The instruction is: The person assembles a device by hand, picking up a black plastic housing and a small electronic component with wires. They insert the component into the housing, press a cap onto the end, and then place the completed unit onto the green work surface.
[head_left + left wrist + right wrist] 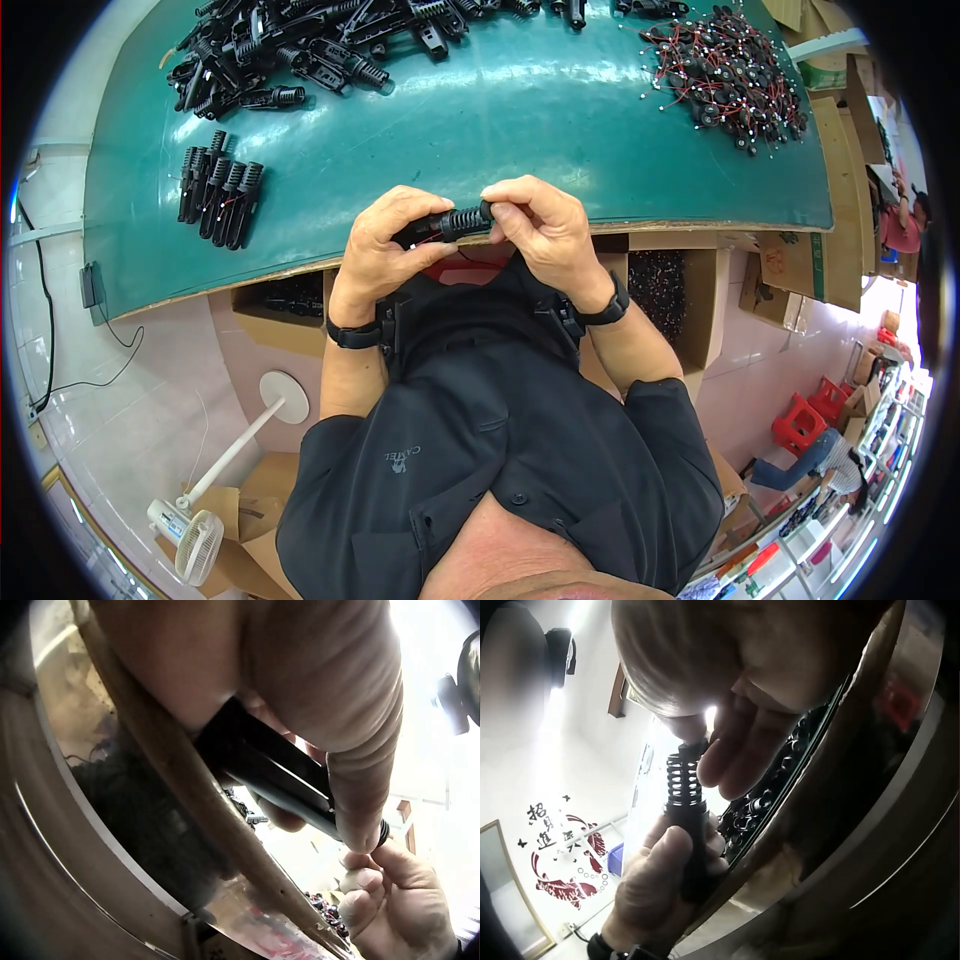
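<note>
My left hand [385, 245] grips a long black plastic housing [462, 222] with a slotted, spring-like ribbed end, held just off the table's near edge. A bit of red wire shows along its side. The thumb and fingers of my right hand [545, 235] pinch a small dark round piece [692, 749] at the tip of the ribbed end. In the left wrist view, the smooth body of the housing [277, 776] runs under the left fingers towards the right hand. Much of its body is hidden in the left palm.
A green table [450, 130] bears a big heap of black housings [260, 50] at the far left and several lined up [222, 190] nearer. Small round parts with red wires [735, 80] are piled at right. Open cartons [705, 310] stand below the edge; a white fan [200, 545] stands behind.
</note>
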Tool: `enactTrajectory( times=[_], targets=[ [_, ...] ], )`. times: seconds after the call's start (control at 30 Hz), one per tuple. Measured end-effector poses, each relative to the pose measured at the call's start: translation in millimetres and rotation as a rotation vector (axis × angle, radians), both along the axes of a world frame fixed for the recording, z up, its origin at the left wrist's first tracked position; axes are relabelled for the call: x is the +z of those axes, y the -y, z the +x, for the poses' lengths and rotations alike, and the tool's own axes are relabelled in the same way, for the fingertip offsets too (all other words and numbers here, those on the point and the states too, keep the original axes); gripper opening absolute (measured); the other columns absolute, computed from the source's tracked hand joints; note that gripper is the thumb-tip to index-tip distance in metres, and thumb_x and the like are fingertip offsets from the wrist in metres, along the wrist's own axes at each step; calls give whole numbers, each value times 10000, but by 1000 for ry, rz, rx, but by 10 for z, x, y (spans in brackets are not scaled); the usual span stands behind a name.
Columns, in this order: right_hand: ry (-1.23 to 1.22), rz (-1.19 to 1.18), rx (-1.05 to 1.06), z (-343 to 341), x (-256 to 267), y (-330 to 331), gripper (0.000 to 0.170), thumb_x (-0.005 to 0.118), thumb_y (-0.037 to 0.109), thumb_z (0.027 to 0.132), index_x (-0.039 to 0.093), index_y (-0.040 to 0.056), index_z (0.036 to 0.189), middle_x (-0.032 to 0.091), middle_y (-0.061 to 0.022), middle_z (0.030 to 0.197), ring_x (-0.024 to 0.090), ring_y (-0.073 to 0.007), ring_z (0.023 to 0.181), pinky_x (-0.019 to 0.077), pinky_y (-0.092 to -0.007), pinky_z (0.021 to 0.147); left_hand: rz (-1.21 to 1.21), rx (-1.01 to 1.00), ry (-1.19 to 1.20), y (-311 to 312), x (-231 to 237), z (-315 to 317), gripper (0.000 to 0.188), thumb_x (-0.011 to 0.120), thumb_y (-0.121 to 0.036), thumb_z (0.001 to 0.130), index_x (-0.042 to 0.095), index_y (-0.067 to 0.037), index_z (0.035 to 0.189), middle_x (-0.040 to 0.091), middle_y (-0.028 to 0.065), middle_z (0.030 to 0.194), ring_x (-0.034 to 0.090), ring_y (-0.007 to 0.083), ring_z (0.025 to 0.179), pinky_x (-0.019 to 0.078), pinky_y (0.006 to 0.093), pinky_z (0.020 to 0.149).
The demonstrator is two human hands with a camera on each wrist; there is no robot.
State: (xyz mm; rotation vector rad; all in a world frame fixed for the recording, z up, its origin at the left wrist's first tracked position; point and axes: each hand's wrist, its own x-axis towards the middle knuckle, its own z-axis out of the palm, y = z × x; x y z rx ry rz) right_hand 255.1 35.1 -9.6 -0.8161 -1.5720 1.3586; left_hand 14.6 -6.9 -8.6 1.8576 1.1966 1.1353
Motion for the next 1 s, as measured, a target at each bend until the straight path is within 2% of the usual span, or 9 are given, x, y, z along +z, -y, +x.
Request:
enactTrajectory(
  times=[0.03, 0.13, 0.27, 0.4, 0.7, 0.83, 1.0],
  targets=[
    [1, 1, -1, 6, -2, -7, 154, 677, -9, 1002, 731, -6, 1147, 716, -65, 924, 692, -117, 716, 575, -260, 652, 1, -2, 0, 1, -3, -3, 524, 922, 6, 680, 740, -31, 1169, 739, 108, 1096, 695, 261, 1002, 557, 352, 874],
    [86, 319, -19, 35, 1, -49, 196, 721, -15, 972, 744, 1, 1166, 713, -98, 915, 692, -167, 731, 562, -290, 655, -10, -1, 7, 18, 0, -3, 523, 923, 5, 679, 741, -30, 1168, 738, 106, 1092, 693, 258, 997, 558, 351, 865],
    [74, 398, 30, 57, 13, -81, 260, 756, 21, 959, 744, 11, 1218, 713, -107, 916, 685, -198, 788, 558, -314, 683, -19, -1, 22, 19, -5, 0, 522, 922, 6, 678, 742, -30, 1167, 734, 105, 1086, 690, 255, 990, 558, 349, 851],
    [87, 338, 92, 82, -41, -80, 308, 756, 91, 980, 735, 14, 1277, 733, -123, 1035, 695, -209, 872, 570, -305, 746, 2, -10, 14, 13, -21, -10, 525, 923, 8, 676, 742, -30, 1167, 732, 104, 1081, 688, 252, 987, 557, 348, 844],
    [168, 365, 83, 108, 36, -64, 345, 780, 114, 964, 733, 21, 1292, 730, -121, 1033, 679, -234, 893, 556, -333, 767, 2, 2, 14, 15, -13, 0, 524, 920, 14, 671, 744, -28, 1162, 733, 104, 1077, 687, 252, 986, 553, 346, 852],
    [148, 416, 73, 95, -14, -77, 359, 792, 133, 958, 734, 29, 1296, 725, -112, 1024, 669, -224, 870, 543, -321, 745, -4, 1, 26, 19, -17, -12, 523, 920, 10, 668, 745, -26, 1160, 734, 103, 1072, 687, 251, 986, 551, 348, 857],
    [66, 301, 89, 70, -27, -35, 353, 799, 142, 958, 744, 38, 1290, 694, -72, 978, 618, -157, 793, 498, -277, 683, 2, -5, 45, 16, -16, -30, 529, 926, -4, 662, 746, -23, 1159, 735, 104, 1067, 687, 252, 987, 549, 353, 863]
  ],
)
